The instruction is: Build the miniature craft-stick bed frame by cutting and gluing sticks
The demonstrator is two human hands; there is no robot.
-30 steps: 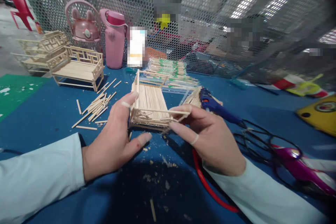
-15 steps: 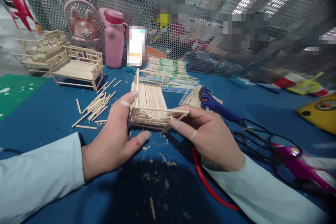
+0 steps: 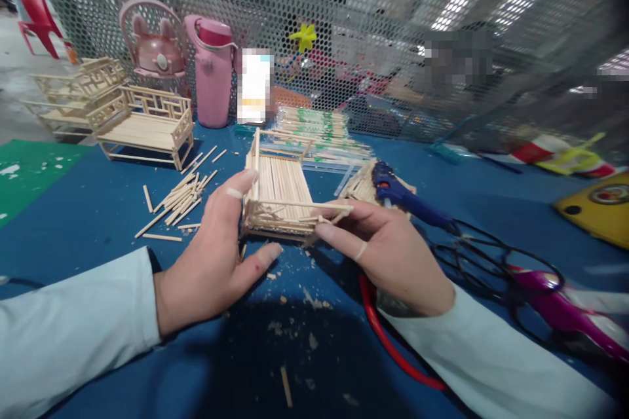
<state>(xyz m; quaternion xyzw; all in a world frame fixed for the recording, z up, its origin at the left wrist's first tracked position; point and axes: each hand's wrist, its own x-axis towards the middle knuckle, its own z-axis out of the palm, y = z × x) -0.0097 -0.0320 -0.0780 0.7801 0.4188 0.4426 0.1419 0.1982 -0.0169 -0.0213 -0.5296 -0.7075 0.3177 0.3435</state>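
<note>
A miniature bench [image 3: 284,183] made of thin wooden sticks stands on the blue table between my hands. My left hand [image 3: 209,262] cups its left front corner, the index finger along the side rail and the thumb in front, near the table. Between thumb and fingers, my right hand [image 3: 388,249] pinches the right end of a small stick railing [image 3: 329,208] lying along the bench's front edge. My right fingertips are partly hidden behind that railing. A blue glue gun [image 3: 396,190] lies just beyond my right hand, on a bundle of sticks [image 3: 361,184].
Finished stick benches [image 3: 147,127] stand at the left, near loose cut sticks [image 3: 184,200]. Pink bottles [image 3: 215,75] and packed sticks [image 3: 314,124] sit along the mesh screen [image 3: 383,6]. Black cable [image 3: 476,258], a purple tool [image 3: 555,301] and a red cord [image 3: 388,347] lie right.
My right hand and the railing it pinches have shifted very slightly left. My left hand and the bench have hardly moved.
</note>
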